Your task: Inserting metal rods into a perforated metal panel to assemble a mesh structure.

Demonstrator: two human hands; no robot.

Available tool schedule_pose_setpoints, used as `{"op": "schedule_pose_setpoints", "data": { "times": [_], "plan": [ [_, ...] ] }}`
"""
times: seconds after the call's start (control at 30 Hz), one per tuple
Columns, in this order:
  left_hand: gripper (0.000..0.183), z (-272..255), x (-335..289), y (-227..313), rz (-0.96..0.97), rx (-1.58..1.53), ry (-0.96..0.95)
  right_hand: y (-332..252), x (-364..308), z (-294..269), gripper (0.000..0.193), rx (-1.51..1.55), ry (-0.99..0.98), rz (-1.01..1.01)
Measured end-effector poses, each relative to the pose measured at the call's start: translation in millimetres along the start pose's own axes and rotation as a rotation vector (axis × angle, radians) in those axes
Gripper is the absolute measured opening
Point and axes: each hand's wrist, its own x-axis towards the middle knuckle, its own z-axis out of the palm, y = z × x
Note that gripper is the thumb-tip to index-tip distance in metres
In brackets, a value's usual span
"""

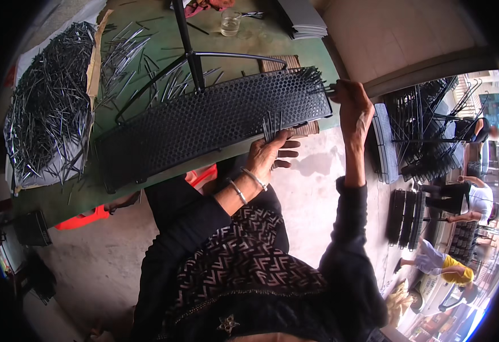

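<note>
A long black perforated panel (204, 122) lies slantwise across the green table, its many round holes facing up. Several thin dark sticks (312, 80) stand in the holes at its right end. My right hand (354, 101) is closed at that end, pinching what looks like one thin dark stick by its fingertips. Near the panel's front edge, my left hand (266, 151) holds a small bundle of thin dark sticks (271, 125) upright at the thumb, while its other fingers spread apart. A black metal frame (191, 57) with thin legs rises behind the panel and reaches over it.
An open carton (92, 74) heaped with dark sticks (50, 108) takes up the table's left, with loose sticks (121, 60) beside it. Farther back are a glass (230, 24) and stacked grey sheets (303, 20). Black racks (426, 131) and several people stand at right.
</note>
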Motion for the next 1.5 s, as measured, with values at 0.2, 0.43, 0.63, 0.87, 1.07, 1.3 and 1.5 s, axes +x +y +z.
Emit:
{"op": "schedule_pose_setpoints", "data": {
  "times": [0.2,0.43,0.63,0.87,1.07,1.3,1.5],
  "plan": [
    [0.034,-1.4,7.2,-15.5,-0.061,-0.128,-0.043,25.9,26.5,15.2,0.014,-0.11,0.165,-0.132],
    [0.032,-7.0,3.4,-18.6,-0.063,-0.156,-0.015,29.0,37.5,17.1,0.016,-0.193,0.061,-0.132],
    [0.035,-2.5,-0.8,-10.6,-0.082,-0.136,-0.032,40.0,43.0,21.0,0.013,-0.544,0.058,-0.346],
    [0.033,2.6,0.3,-2.9,-0.069,-0.204,-0.069,27.3,44.9,28.2,0.022,-0.674,0.053,-0.331],
    [0.034,2.2,-4.9,-1.2,-0.061,-0.184,-0.081,35.9,43.0,22.5,0.027,-0.671,0.012,-0.156],
    [0.04,7.3,-11.3,5.1,-0.072,-0.181,-0.064,28.6,27.2,24.2,0.031,-0.637,0.009,-0.226],
    [0.033,-2.1,-7.5,3.3,-0.058,-0.207,-0.089,-8.7,-27.4,15.8,0.044,0.052,-0.718,0.225]
  ]
}}
